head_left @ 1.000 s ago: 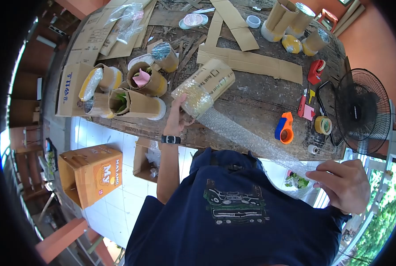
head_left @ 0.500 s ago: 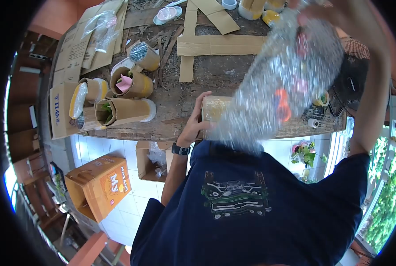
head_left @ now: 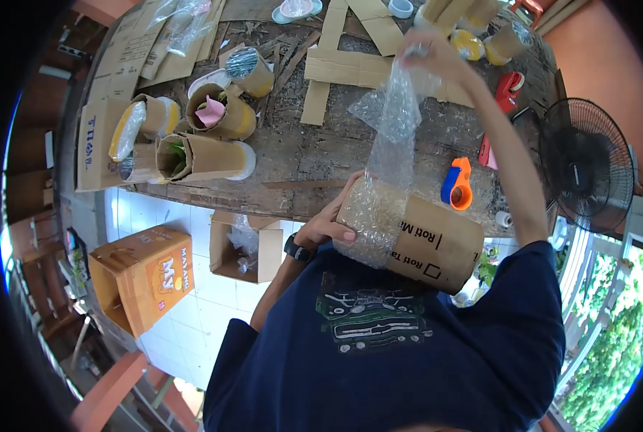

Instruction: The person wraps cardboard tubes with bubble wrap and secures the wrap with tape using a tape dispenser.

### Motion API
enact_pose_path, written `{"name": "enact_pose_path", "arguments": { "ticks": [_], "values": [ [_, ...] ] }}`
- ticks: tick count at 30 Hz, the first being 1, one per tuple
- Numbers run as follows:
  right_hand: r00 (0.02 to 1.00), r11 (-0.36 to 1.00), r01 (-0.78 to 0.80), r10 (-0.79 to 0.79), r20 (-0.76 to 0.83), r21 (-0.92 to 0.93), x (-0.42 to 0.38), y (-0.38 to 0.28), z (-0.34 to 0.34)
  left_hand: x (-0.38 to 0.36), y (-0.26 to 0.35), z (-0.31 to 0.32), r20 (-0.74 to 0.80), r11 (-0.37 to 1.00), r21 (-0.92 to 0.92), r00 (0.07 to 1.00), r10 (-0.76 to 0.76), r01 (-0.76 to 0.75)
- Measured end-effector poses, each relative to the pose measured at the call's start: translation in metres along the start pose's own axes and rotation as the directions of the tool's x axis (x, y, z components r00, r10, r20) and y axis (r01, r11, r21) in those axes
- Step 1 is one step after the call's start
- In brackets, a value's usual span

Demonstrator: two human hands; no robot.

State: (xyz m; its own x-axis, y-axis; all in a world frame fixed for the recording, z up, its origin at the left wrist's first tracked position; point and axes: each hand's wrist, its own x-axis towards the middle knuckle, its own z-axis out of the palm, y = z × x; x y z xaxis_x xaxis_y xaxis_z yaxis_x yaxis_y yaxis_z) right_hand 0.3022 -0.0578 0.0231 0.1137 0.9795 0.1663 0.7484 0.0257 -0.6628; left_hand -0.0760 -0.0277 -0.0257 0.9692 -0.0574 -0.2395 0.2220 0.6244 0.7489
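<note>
A brown cardboard cylinder [head_left: 442,243] with printed black lettering lies tilted against my shirt front. Around its left end goes bubble wrap [head_left: 395,133], whose loose strip rises from there toward the back of the table. My left hand [head_left: 330,225] grips the wrapped left end, thumb on top. Up at the far end of the strip, my right hand [head_left: 431,56] is closed on the bunched plastic. To the right of the strip, an orange and blue tape dispenser [head_left: 460,184] rests on the table.
Cardboard-wrapped bundles [head_left: 220,115], some holding plants, stand at the table's left. Flat cardboard strips [head_left: 350,68] lie at the back. A red tape dispenser [head_left: 507,92] and a black fan [head_left: 586,151] are at right. Boxes [head_left: 145,277] sit on the floor.
The large sheet of bubble wrap has swung away from in front of me, uncovering the cardboard cylinder and the tape dispenser. My right hand has moved left, pulling the strip narrow.
</note>
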Motion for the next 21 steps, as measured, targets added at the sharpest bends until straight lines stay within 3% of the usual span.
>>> {"name": "enact_pose_path", "arguments": {
  "ticks": [1, 3, 5, 7, 8, 11, 13, 15, 18, 21],
  "values": [
    [0.998, 0.998, -0.038, 0.040, 0.041, -0.052, -0.007, 0.005, 0.014, -0.001, 0.007, 0.005, -0.034, 1.000, -0.020, 0.999, 0.010, -0.010],
    [0.979, 0.986, -0.167, 0.162, 0.126, 0.025, -0.032, 0.013, 0.054, -0.004, 0.017, 0.011, -0.103, 0.998, -0.059, 0.994, 0.019, -0.025],
    [0.982, 0.990, -0.127, 0.116, 0.151, 0.064, -0.062, 0.039, 0.095, 0.004, -0.010, -0.015, -0.067, 0.987, -0.060, 0.987, 0.145, -0.149],
    [0.975, 0.976, -0.214, 0.216, 0.047, -0.049, -0.075, 0.019, 0.104, -0.001, -0.009, -0.020, -0.113, 0.985, -0.077, 0.983, 0.142, -0.151],
    [0.964, 0.959, -0.265, 0.265, -0.008, -0.098, -0.084, 0.007, 0.108, -0.014, 0.011, -0.008, -0.171, 0.991, -0.099, 0.983, 0.070, -0.087],
    [0.948, 0.975, -0.222, 0.220, -0.229, 0.019, -0.080, -0.059, 0.082, -0.029, 0.034, 0.005, -0.249, 0.992, -0.126, 0.968, -0.019, -0.013],
    [0.994, 0.978, -0.058, 0.075, -0.077, 0.200, -0.081, -0.103, 0.064, -0.029, 0.035, 0.003, -0.254, 0.990, -0.139, 0.967, -0.019, -0.017],
    [0.989, 0.970, 0.031, -0.064, 0.131, 0.242, -0.081, -0.128, 0.071, -0.029, 0.032, -0.001, -0.232, 0.990, -0.136, 0.973, -0.005, -0.027],
    [0.963, 0.981, 0.052, -0.098, 0.250, 0.186, -0.082, -0.128, 0.103, -0.030, 0.027, -0.010, -0.183, 0.988, -0.154, 0.983, -0.002, -0.026],
    [0.978, 0.852, -0.095, -0.017, 0.209, 0.514, -0.084, -0.115, 0.130, -0.030, 0.026, -0.016, -0.131, 0.988, -0.152, 0.991, 0.014, -0.034]
  ]
}}
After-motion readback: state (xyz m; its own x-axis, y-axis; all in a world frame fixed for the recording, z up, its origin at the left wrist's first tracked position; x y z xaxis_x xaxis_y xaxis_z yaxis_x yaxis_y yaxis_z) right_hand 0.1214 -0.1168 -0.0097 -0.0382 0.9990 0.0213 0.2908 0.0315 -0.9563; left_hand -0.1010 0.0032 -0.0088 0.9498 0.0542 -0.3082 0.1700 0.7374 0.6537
